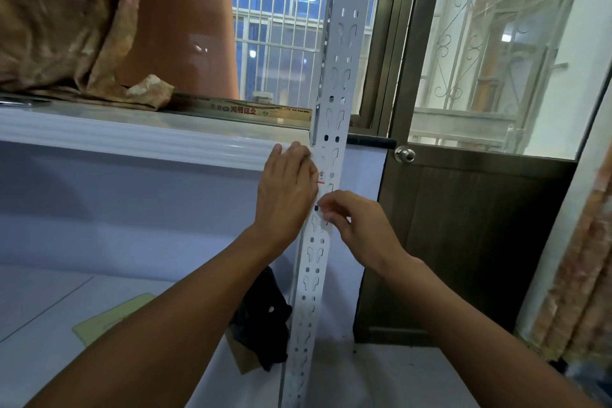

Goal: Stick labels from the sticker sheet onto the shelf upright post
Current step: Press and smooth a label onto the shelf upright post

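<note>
Two hands (286, 190) (359, 225) on upright post (334, 103), long axis near vertical

post: your shelf upright post (334, 109) stands between chest freezer (132, 195), left, and door (463, 225), right
hands: your left hand (286, 189) left of post, right hand (359, 225) right

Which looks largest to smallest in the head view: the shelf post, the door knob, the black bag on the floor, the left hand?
1. Shelf post, running nearly the full height of the picture.
2. Black bag and left hand: they look alike in size, and the hand is nearer the camera, so unranked.
3. Door knob, smallest.
</note>
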`<action>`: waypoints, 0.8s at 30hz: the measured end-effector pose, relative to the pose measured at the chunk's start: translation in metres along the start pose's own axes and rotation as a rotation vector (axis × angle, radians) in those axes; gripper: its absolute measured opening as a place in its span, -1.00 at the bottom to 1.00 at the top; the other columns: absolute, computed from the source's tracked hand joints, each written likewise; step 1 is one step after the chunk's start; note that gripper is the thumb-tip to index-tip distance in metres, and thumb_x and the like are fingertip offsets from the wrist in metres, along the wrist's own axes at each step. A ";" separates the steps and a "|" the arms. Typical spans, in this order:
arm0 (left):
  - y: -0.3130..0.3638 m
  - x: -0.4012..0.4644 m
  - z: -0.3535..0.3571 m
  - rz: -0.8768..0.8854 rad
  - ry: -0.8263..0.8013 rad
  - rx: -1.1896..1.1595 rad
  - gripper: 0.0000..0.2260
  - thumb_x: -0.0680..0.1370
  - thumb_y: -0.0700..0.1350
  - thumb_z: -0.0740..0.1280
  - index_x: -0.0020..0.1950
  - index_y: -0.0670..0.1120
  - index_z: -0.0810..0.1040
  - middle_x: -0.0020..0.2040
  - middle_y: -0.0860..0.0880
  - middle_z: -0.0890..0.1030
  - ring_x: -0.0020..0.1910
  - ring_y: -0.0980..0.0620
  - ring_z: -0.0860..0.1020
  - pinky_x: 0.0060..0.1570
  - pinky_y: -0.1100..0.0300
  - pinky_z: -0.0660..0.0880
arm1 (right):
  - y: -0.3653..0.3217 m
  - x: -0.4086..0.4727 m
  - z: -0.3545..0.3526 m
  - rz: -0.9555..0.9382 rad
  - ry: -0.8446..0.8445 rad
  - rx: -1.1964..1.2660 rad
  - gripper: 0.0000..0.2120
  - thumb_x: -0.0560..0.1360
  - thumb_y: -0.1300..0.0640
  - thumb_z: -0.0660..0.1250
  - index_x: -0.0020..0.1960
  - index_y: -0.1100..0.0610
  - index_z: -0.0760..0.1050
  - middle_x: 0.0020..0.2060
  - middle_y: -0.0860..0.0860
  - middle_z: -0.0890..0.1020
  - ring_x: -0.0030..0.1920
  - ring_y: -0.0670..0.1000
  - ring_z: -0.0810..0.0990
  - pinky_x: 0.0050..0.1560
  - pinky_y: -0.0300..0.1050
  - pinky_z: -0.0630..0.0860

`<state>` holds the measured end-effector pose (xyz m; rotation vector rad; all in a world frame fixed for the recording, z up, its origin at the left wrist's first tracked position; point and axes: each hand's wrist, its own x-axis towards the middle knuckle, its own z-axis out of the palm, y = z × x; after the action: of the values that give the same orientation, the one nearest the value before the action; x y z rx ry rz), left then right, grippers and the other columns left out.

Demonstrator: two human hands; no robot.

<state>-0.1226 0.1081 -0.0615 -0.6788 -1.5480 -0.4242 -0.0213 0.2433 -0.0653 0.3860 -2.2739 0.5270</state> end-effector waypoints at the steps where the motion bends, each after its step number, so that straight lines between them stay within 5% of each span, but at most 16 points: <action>1: 0.001 0.000 0.001 0.003 -0.008 0.004 -0.83 0.54 -0.21 0.41 0.05 -0.30 0.57 0.10 -0.22 0.59 0.11 -0.15 0.54 0.31 -0.16 0.50 | 0.000 0.000 -0.001 -0.011 -0.022 -0.022 -0.85 0.60 0.26 0.32 0.10 0.12 0.62 -0.03 -0.02 0.69 -0.03 -0.10 0.63 0.03 -0.42 0.48; 6: -0.004 -0.021 -0.002 0.110 -0.059 -0.023 -0.81 0.57 -0.21 0.40 0.08 -0.33 0.60 0.20 -0.28 0.59 0.33 -0.27 0.54 0.37 -0.23 0.43 | -0.004 0.003 -0.006 0.035 0.110 0.064 -0.93 0.57 0.09 0.39 -0.01 0.07 0.62 -0.21 -0.07 0.69 -0.20 -0.08 0.64 -0.11 -0.16 0.60; 12: -0.019 -0.045 -0.010 0.156 -0.133 -0.146 -0.82 0.62 -0.06 0.32 -0.05 -0.15 0.62 0.09 -0.15 0.64 0.23 -0.17 0.58 0.34 -0.11 0.44 | -0.005 0.012 0.000 0.024 0.120 -0.008 -0.85 0.53 0.13 0.44 0.09 0.06 0.59 -0.01 -0.09 0.59 -0.20 -0.13 0.58 -0.14 -0.37 0.52; 17: -0.008 -0.033 -0.025 -0.097 -0.178 -0.272 -0.77 0.61 0.08 0.30 -0.15 -0.01 0.56 -0.22 0.10 0.58 -0.22 0.07 0.53 -0.16 0.16 0.41 | -0.004 0.028 0.002 -0.008 0.201 -0.094 -0.90 0.57 0.12 0.40 0.04 0.13 0.62 -0.07 -0.04 0.62 -0.18 -0.11 0.56 -0.13 -0.28 0.56; 19: -0.004 -0.035 -0.025 -0.240 -0.224 -0.344 -0.83 0.62 0.07 0.32 -0.11 0.02 0.55 -0.23 0.16 0.57 -0.24 0.14 0.53 -0.21 0.24 0.39 | -0.005 0.033 0.004 -0.088 0.227 -0.144 -0.85 0.59 0.14 0.38 0.13 0.16 0.61 -0.01 -0.01 0.60 -0.13 -0.13 0.55 -0.10 -0.35 0.51; 24: 0.000 -0.037 -0.023 -0.416 -0.195 -0.530 -0.88 0.62 -0.01 0.36 0.09 -0.02 0.63 -0.07 0.10 0.67 -0.10 0.16 0.60 -0.11 0.30 0.53 | 0.000 0.044 0.006 -0.296 0.213 -0.311 -0.88 0.58 0.23 0.37 0.09 0.24 0.58 -0.04 0.09 0.60 -0.05 0.06 0.58 -0.07 0.00 0.58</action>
<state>-0.1055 0.0877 -0.0959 -0.8164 -1.7821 -1.1354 -0.0543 0.2357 -0.0364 0.4738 -2.0038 0.0570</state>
